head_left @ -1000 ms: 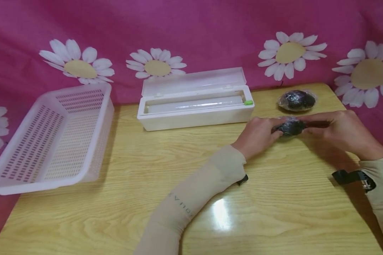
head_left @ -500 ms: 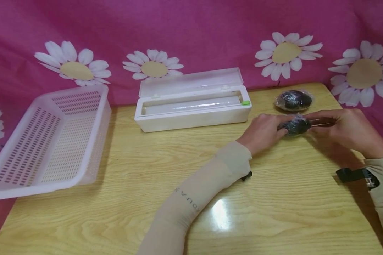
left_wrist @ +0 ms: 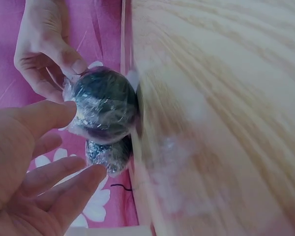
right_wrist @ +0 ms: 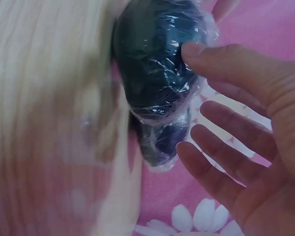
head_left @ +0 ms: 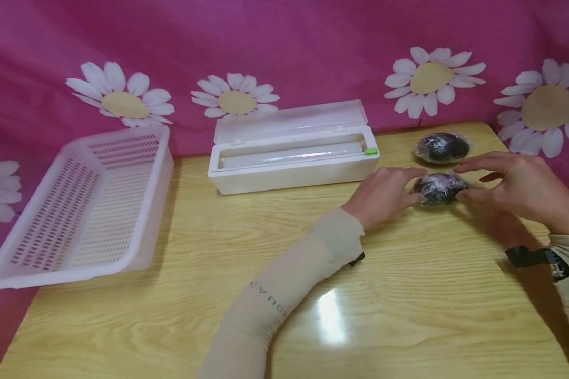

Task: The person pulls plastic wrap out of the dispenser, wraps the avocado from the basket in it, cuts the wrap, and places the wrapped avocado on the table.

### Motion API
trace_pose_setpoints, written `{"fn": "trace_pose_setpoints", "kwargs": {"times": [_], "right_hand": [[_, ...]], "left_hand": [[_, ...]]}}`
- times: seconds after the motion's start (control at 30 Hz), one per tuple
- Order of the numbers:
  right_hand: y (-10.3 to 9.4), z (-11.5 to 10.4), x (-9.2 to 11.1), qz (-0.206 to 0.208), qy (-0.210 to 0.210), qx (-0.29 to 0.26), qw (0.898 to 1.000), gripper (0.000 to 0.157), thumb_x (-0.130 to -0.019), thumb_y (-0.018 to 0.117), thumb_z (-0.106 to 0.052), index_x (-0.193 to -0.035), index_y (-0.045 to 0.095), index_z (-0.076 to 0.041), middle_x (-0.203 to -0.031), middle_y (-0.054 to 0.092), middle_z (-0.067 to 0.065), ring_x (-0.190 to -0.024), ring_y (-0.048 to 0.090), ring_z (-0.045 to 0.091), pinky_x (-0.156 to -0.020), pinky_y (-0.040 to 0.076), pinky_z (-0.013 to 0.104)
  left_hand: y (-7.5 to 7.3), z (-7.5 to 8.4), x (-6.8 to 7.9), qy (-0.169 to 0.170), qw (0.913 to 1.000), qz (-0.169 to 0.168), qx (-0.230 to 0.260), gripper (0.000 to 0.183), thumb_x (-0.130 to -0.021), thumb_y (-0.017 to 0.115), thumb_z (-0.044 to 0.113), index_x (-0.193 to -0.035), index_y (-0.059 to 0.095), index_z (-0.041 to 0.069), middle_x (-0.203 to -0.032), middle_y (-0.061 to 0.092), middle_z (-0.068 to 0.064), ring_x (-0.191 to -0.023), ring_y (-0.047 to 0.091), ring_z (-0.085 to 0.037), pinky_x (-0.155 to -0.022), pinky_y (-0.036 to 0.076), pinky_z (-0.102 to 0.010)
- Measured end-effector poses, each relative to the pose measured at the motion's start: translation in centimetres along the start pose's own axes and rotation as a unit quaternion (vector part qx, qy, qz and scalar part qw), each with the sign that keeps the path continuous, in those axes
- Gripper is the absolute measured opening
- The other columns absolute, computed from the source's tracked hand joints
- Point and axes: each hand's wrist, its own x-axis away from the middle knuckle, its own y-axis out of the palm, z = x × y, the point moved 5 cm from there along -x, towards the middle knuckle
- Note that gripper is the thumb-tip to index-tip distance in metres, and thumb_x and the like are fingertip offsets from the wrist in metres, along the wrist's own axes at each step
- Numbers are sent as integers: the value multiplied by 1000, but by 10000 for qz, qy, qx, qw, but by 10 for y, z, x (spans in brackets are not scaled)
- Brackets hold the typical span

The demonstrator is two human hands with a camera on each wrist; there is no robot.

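Note:
A dark, glossy oval fruit (head_left: 441, 188) wrapped in clear cling film rests on the table toward the right. My left hand (head_left: 380, 196) is at its left end, thumb and fingers spread apart, the thumb tip right at the film in the left wrist view. On the other side, my right hand (head_left: 526, 190) has its thumb against the wrapped fruit (right_wrist: 160, 59), while its other fingers extend loosely away from it. Just behind lies a second film-wrapped dark oval fruit (head_left: 442, 148), untouched by either hand.
A white cling film dispenser box (head_left: 294, 176) with raised lid, a roll inside and a green slider (head_left: 371, 151) stands at the back middle. A white perforated plastic basket (head_left: 144, 221) is at the left. Behind the wooden table (head_left: 208, 305) hangs a pink daisy-patterned cloth (head_left: 313, 47).
The front wrapped fruit was held between both hands; now it rests on the table with its length running left to right. The fingers have loosened, and the right hand has spread wider.

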Motion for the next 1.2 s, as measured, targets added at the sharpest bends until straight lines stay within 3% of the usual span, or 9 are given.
{"fn": "trace_pose_setpoints", "kwargs": {"times": [0.27, 0.4, 0.5, 0.67, 0.73, 0.9, 1.2], "right_hand": [[1, -6, -3, -530, 106, 130, 9985, 47, -75, 94, -23, -117, 77, -13, -124, 72, 25, -99, 68, 42, -67, 48, 23], [5, -5, -3, -983, 174, 135, 9949, 51, -77, 92, -23, -123, 74, -12, -128, 69, 27, -106, 65, 43, -78, 57, 44], [9, -4, -3, -1215, 130, 172, 9924, 58, -77, 93, -24, -129, 71, -11, -132, 67, 28, -110, 64, 44, -86, 56, 58], [11, -6, -4, -1236, 26, 142, 9922, 77, -72, 95, -38, -138, 65, -9, -139, 62, 28, -118, 61, 45, -92, 54, 66], [12, -6, -5, -1316, 40, 102, 9912, 85, -71, 94, -44, -142, 62, -8, -142, 60, 28, -122, 58, 46, -95, 52, 67], [18, -7, -7, -1550, 26, 100, 9879, 87, -73, 93, -44, -145, 59, -9, -142, 60, 29, -127, 57, 45, -99, 51, 67], [16, -11, -5, -1045, -439, 325, 9930, 88, -65, 97, -47, -140, 64, -13, -135, 68, 23, -112, 68, 40, -86, 57, 54]], "left_hand": [[-6, -11, 10, 119, 9999, 50, -12, 49, -104, 62, 38, -150, 55, 25, -146, 65, 8, -126, 65, -7, -109, 49, -20], [-9, -21, 18, 83, 9999, 67, -57, 46, -105, 61, 34, -149, 56, 23, -144, 66, 6, -127, 65, -10, -110, 49, -23], [-11, -29, 24, 28, 9999, 101, -55, 44, -105, 61, 32, -147, 58, 22, -144, 66, 6, -131, 63, -11, -112, 48, -24], [-13, -41, 33, -47, 9998, 168, -52, 42, -104, 60, 29, -145, 60, 21, -144, 66, 5, -133, 62, -11, -114, 47, -25], [-15, -46, 38, -54, 9997, 214, -56, 41, -104, 60, 29, -145, 61, 20, -143, 67, 5, -134, 62, -12, -114, 47, -25], [-21, -54, 49, 24, 9993, 371, -47, 40, -104, 61, 29, -143, 63, 19, -141, 69, 4, -132, 64, -13, -113, 49, -27], [-34, -67, 72, 26, 9984, 554, -118, 38, -104, 62, 30, -141, 65, 19, -136, 71, 3, -128, 66, -13, -111, 52, -29]]}}
